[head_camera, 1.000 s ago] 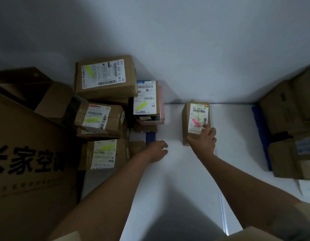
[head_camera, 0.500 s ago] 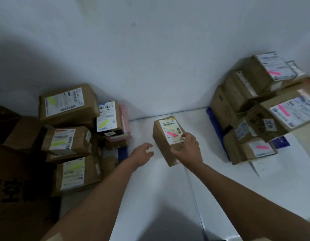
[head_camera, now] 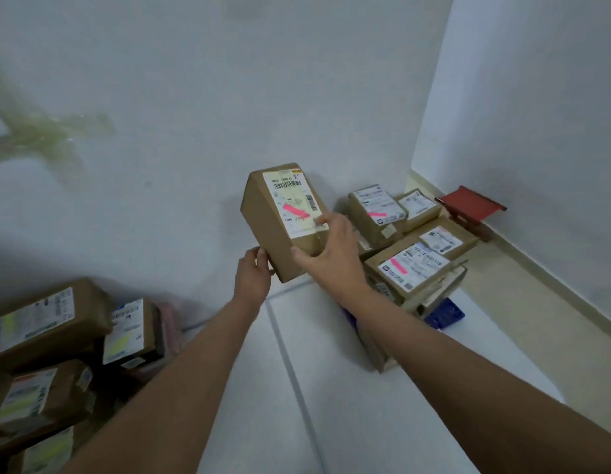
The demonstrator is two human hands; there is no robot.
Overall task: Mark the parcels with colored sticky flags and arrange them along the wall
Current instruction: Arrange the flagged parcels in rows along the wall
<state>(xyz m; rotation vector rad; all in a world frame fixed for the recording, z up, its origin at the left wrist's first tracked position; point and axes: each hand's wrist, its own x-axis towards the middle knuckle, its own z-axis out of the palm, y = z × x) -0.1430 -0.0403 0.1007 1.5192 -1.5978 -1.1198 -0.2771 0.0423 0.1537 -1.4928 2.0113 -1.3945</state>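
Observation:
A small brown parcel (head_camera: pixel 267 218) with a white label and a pink sticky flag (head_camera: pixel 296 211) is held up in the air in front of the white wall. My right hand (head_camera: pixel 328 252) grips its near right end, thumb on the side and fingers over the label. My left hand (head_camera: pixel 252 276) holds its lower left corner. At the right stands a pile of parcels with pink flags (head_camera: pixel 412 266). At the lower left lies a pile of parcels with yellow-green flags (head_camera: pixel 47 323).
The white wall (head_camera: pixel 194 114) meets a second wall at the right corner. A red folding stool (head_camera: pixel 470 204) stands in that corner. A blue crate (head_camera: pixel 446 314) sits under the right pile. White floor panels (head_camera: pixel 331 388) lie between the two piles.
The pink-flagged parcel has been lifted off the floor and carried up and to the right. My left hand, free before, now holds its corner. The view has swung right.

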